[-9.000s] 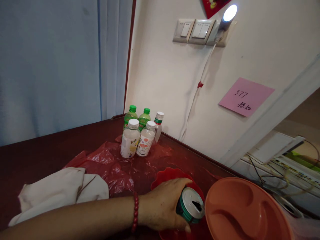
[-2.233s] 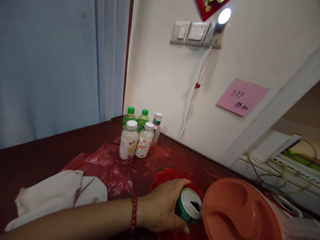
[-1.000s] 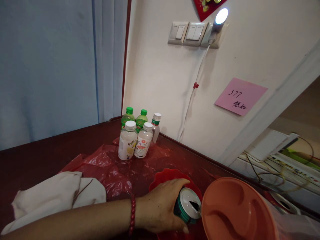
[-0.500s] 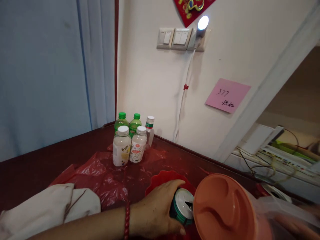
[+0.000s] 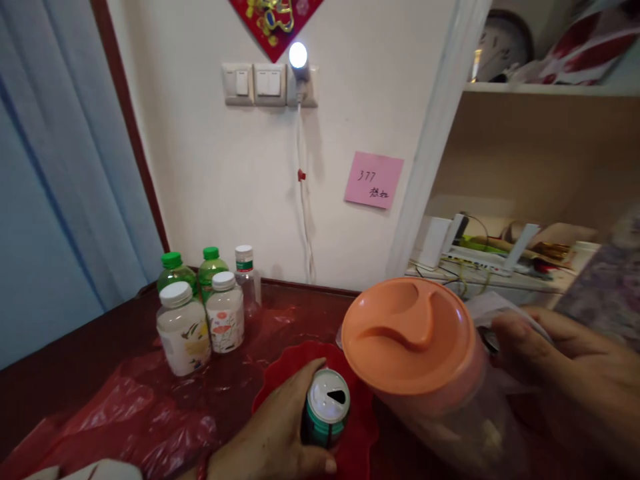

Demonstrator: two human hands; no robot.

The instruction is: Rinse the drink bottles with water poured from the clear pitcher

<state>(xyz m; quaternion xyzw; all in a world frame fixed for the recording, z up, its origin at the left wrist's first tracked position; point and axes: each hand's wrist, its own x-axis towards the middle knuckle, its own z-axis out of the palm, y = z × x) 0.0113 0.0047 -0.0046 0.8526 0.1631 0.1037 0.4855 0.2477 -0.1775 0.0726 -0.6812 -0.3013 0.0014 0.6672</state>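
Your left hand (image 5: 280,433) comes in from the bottom edge, forearm low over the counter (image 5: 60,373), wrist turned so the thumb runs along the near side of the can (image 5: 327,407) and the fingers curl round its left and far side. The grip is closed on the can's body, below the rim. The can stands upright on the red plate (image 5: 273,387), its opened top facing up.

Your right hand (image 5: 560,380) enters from the right edge, palm turned inward, with the thumb on top and the fingers folded round the right side of the pitcher (image 5: 450,427). The outline there is blurred, but the hand reads as closed on it. The pitcher is clear-walled and tipped over, so its orange lid (image 5: 407,333) faces you and leans to the left. The lid's lower edge sits just beside the can, above the plate's right side; whether they touch cannot be told.

A red plastic sheet (image 5: 150,407) is spread crumpled over the counter to the left of the plate. Behind it, near the wall, stand five small bottles (image 5: 183,330) in a tight cluster, well apart from both hands. A pink note (image 5: 373,180) is stuck on the wall above.
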